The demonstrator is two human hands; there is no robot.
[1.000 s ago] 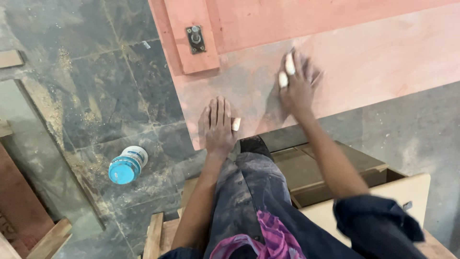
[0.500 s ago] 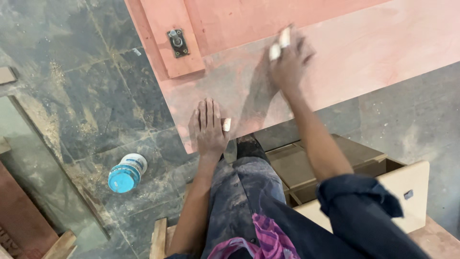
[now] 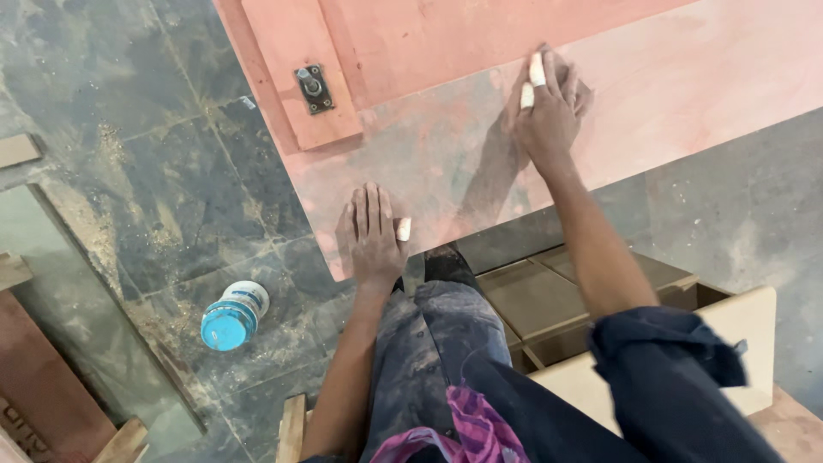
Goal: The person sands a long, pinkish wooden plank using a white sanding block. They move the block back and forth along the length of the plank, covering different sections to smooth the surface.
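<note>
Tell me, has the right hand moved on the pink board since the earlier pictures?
Yes. The right hand has slid away from the person, up the pink board, judged against the metal latch.

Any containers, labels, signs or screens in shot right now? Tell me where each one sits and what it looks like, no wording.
Small jar: lying on its side on the grey stone floor, left of the left hand; round, bright blue lid facing the camera, white body with a blue label band.
No signs or screens show.
</note>
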